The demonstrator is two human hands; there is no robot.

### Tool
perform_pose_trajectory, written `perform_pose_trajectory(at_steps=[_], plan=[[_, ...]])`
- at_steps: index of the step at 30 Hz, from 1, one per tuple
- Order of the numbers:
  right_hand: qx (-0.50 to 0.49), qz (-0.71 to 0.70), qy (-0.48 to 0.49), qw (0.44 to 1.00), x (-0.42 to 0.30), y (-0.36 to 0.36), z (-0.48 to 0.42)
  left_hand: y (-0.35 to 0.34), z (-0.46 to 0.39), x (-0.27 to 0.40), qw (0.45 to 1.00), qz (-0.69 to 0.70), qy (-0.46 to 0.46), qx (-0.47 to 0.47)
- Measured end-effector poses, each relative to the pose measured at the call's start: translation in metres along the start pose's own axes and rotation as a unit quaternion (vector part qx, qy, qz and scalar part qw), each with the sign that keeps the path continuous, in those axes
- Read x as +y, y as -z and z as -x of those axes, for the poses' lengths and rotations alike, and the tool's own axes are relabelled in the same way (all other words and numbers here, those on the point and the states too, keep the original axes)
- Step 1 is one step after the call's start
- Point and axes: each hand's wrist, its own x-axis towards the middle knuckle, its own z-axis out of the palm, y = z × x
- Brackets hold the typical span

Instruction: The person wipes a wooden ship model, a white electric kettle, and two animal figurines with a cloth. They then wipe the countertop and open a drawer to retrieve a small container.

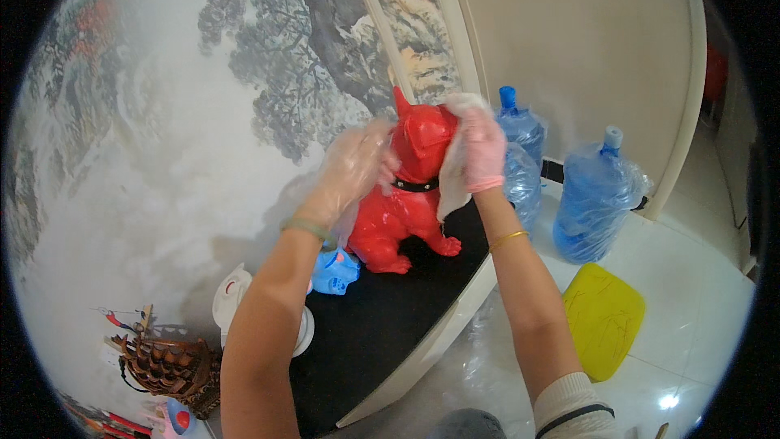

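A glossy red dog figurine (390, 219) with a black studded collar (415, 185) sits upright on a black countertop (378, 329). My right hand (483, 149), in a pink glove, holds a white cloth (454, 180) against the right side of the dog's head. My left hand (359, 161), in a clear plastic glove, is at the left side of its head and neck, fingers slightly blurred; whether they touch the figurine cannot be told. A small blue figurine (336, 271) stands beside the dog's left side, partly behind my left forearm.
Plastic-wrapped blue water bottles (594, 201) stand on the tiled floor to the right, near a yellow-green lid or board (603, 320). At the lower left are a carved brown ornament (167, 366) and a white object (231, 296). A wall with a landscape mural (152, 164) rises behind the counter.
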Motion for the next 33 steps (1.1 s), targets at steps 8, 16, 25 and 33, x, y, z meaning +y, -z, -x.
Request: perform_pose_trajectory(at_steps=[8,16,25,33], plan=[[-0.141,0.272,0.360,0.881,-0.032,-0.031,0.022,-0.015,0.038,-0.118,0.961,-0.260,-0.098,0.012],[-0.109,0.299,0.367,0.874,0.004,-0.058,0.013,-0.038,0.040,-0.130,0.903,-0.360,-0.161,0.171],[-0.097,0.381,0.347,0.852,0.026,-0.032,0.064,-0.044,0.046,-0.133,0.904,-0.332,-0.146,0.224],[-0.119,0.293,0.048,0.948,0.083,0.036,0.162,-0.044,0.044,-0.140,0.893,-0.353,-0.172,0.223]])
